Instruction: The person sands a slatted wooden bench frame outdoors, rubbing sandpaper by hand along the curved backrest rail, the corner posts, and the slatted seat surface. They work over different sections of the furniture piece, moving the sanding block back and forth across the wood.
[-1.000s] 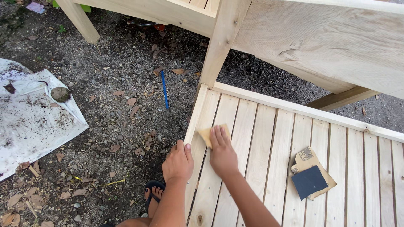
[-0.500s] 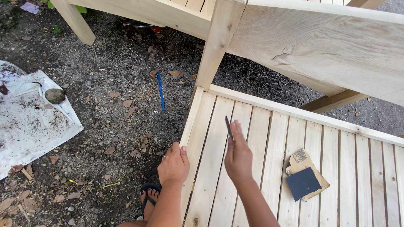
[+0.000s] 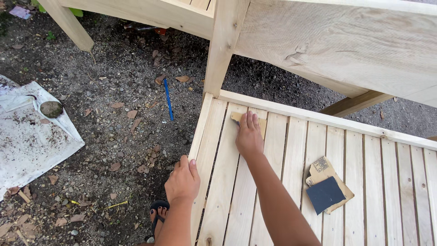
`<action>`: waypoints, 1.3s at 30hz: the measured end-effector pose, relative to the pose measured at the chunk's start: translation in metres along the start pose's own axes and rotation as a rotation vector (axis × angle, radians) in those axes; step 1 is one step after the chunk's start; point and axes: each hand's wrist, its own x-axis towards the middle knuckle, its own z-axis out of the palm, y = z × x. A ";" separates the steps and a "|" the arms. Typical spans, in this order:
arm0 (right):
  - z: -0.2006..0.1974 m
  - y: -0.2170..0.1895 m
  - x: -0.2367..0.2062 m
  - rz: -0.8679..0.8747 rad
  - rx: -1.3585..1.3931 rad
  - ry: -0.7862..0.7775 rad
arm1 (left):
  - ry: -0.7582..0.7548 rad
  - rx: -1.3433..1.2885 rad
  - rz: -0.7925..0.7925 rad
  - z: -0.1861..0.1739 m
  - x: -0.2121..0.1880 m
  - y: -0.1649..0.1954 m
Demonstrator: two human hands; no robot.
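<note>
Head view: right hand (image 3: 248, 136) lies flat, fingers together, pressing a tan sandpaper sheet (image 3: 248, 119) onto the slatted wooden worktop (image 3: 364, 182), upper centre of frame. Left hand (image 3: 183, 180) clamps the worktop's left edge, lower centre. Spare sandpaper pieces (image 3: 326, 187) lie right of centre. Sanding looks under way; next stroke calls for steady pressure along the slat's grain.

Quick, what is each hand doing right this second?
Left hand: closed, gripping the outer edge of the slatted wooden surface.
Right hand: flat, fingers extended, pressing a tan sheet of sandpaper on a slat.
</note>
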 end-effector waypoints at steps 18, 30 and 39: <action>0.008 -0.043 -0.056 -0.087 0.098 -0.045 | 0.023 -0.013 -0.001 0.000 0.001 0.003; 0.000 -0.091 -0.167 -0.144 0.078 -0.205 | -0.023 -0.100 -0.271 -0.010 -0.030 -0.026; 0.019 -0.083 -0.042 0.054 -0.023 -0.126 | 0.020 0.059 -0.249 -0.004 -0.024 -0.027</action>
